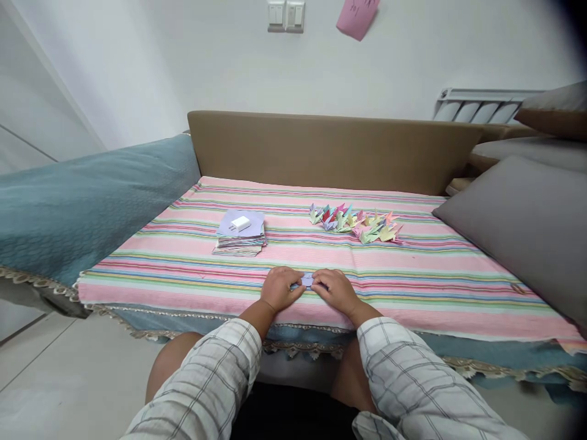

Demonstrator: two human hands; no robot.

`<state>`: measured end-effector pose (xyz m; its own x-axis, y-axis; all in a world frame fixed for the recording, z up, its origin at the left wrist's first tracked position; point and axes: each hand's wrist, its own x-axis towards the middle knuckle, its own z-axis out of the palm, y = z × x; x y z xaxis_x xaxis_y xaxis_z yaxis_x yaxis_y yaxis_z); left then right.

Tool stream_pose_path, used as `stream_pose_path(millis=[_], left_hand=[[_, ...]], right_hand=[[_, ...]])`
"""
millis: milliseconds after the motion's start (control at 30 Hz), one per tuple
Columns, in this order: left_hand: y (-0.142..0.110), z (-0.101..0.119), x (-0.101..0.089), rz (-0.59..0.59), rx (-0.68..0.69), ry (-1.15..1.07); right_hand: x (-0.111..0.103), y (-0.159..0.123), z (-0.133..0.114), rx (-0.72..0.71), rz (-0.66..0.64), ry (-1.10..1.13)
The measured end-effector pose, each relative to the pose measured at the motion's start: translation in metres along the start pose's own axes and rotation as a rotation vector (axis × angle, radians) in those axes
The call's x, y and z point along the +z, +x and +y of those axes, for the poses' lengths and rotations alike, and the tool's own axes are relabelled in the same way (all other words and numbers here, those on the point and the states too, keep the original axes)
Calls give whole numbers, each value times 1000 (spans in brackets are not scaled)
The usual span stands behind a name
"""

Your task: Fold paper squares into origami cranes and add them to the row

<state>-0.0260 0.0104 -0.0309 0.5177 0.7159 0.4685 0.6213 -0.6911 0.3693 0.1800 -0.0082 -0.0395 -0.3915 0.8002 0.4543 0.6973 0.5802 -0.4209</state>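
A small piece of folded lavender paper [307,280] lies on the striped cloth [165,263], between my two hands. My left hand [280,288] pinches its left end, the thumb and fingers closed on it. At the right end, my right hand [336,289] grips it the same way. The fingers cover much of the paper, so its full shape is hidden. Beyond my left hand stands a stack of square paper sheets [239,244], with a white plug adapter [240,223] lying on top. Several folded paper cranes [355,223] in mixed colours sit beyond my right hand.
The cloth covers a sofa seat with a brown backrest [321,153]. A blue-covered armrest [101,189] borders it on the left. Grey cushions [523,226] are piled on the right. A small brownish object [518,288] lies near them. The lace-trimmed front edge runs just above my knees.
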Motion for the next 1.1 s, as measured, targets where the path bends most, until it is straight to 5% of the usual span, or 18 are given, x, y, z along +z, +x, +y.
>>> stream_pose_path(millis=[900,1100], left_hand=[[12,9,2,-61,-227,6],[6,3,1,-98,-96,22]], right_hand=[[3,19,-6,260,-3,78],[2,18,-1,270,-15,117]])
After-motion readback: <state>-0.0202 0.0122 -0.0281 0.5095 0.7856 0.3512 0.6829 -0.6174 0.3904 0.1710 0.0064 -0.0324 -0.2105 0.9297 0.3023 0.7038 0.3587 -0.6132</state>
